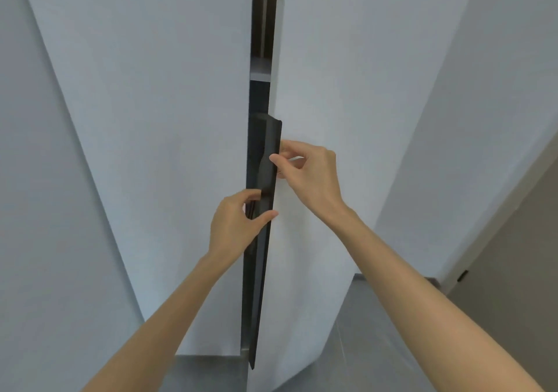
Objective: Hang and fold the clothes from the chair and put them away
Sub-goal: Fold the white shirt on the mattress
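Wardrobe, two white doors, almost closed, with a narrow dark gap between them. The right grip (pixel 311 171) is clenched on the dark handle strip (pixel 267 180) that runs down the inner edge of the right door (pixel 347 74). Its thumb is on the strip's front and its fingers are curled round the edge behind. The left grip (pixel 234 225) is lower and just to the left of the right grip. It is also clenched on the handle strip, with fingers hooked into the gap and the thumb laid across the strip's front. Cannot tell whether it also catches the edge of the left door (pixel 151 120). The grips are close but not touching. The strip tops out just above the right grip and runs well below the left grip, nearly to the door bottom.

Above both grips, a pale shelf edge (pixel 260 75) shows in the gap. Above that the interior is dark and too dim to read. Below the grips and to the right is grey floor (pixel 377 331). Far right of the right grip there is a white wall, then a beige panel (pixel 513 271) with a small dark fitting (pixel 462 275) on its edge. Both bare forearms reach up from the bottom of the view.
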Tool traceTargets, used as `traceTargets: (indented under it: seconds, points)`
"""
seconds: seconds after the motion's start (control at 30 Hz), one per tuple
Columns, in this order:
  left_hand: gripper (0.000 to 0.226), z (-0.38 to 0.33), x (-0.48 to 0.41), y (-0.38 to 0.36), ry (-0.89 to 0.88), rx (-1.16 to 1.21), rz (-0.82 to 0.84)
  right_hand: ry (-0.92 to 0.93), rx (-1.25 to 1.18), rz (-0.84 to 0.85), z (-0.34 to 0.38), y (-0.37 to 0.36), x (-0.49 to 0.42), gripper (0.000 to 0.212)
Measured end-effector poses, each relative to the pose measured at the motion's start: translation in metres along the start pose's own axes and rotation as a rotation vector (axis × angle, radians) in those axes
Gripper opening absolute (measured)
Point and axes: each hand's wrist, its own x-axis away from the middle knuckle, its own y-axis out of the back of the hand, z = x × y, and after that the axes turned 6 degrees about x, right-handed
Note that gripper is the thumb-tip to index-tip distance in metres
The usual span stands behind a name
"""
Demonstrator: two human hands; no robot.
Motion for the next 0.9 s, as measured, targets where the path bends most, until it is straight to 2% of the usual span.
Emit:
traceTargets:
  seconds: [0.13, 0.2, 0.33, 0.5, 0.9]
  points:
    - [0.083, 0.028, -0.044, 0.004, -0.074, -0.138, -0.115, -0.022, 0.04, 0.0, -0.011, -0.03, -0.034, 0.004]
    - [0.099, 0.043, -0.063, 0.003, -0.059, -0.161, -0.125, -0.058, 0.029, 0.004, -0.016, -0.042, -0.049, 0.003]
    - [0.115, 0.066, -0.097, -0.003, -0.077, -0.229, -0.088, -0.095, 0.03, -0.025, -0.026, -0.066, -0.074, 0.005]
    - [0.108, 0.077, -0.128, -0.012, -0.163, -0.408, -0.059, -0.112, 0.096, -0.049, -0.038, -0.086, -0.102, 0.007]
    - [0.104, 0.097, -0.161, -0.033, -0.188, -0.543, -0.125, -0.179, 0.133, -0.078, -0.058, -0.107, -0.133, 0.009]
